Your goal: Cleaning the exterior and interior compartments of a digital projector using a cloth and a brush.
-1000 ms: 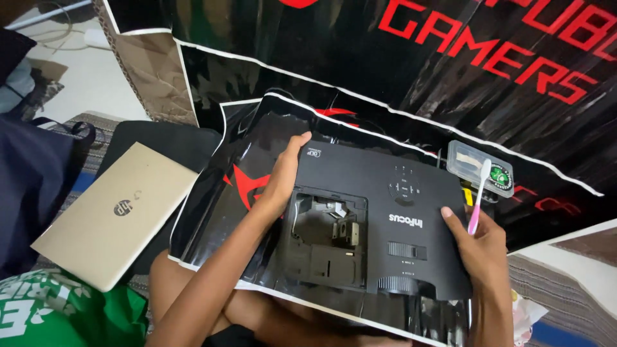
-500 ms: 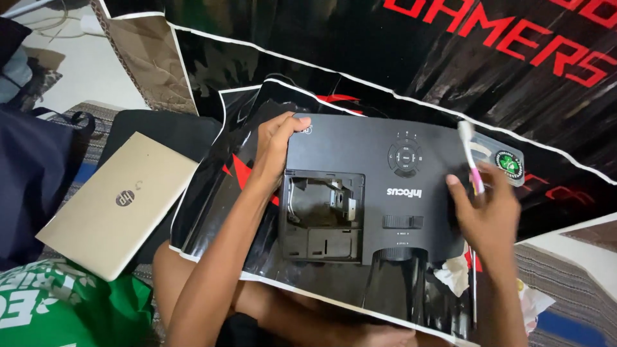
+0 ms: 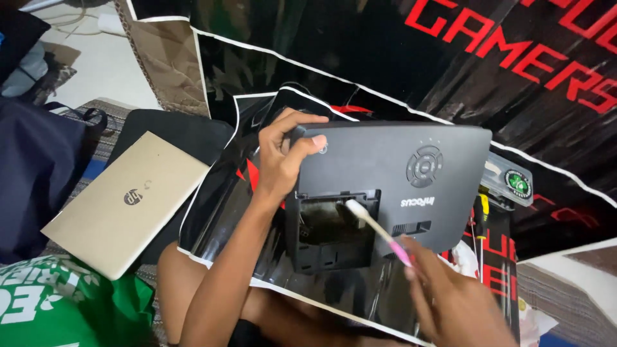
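While my black poster sheet (image 3: 212, 212) covers the floor under everything, the black projector (image 3: 398, 173) stands tilted on it, near the sheet's front edge, its open compartment (image 3: 331, 228) facing me. Off the sheet's left edge lies a closed beige laptop (image 3: 119, 202) on a dark sleeve. My left hand (image 3: 283, 157) has its grip closed around the projector's upper left corner, thumb on top. My right hand (image 3: 450, 302) pinches the pink handle of a toothbrush (image 3: 376, 228), whose bristles reach into the compartment. A yellow-handled screwdriver (image 3: 481, 215) lies just beside the projector's right side.
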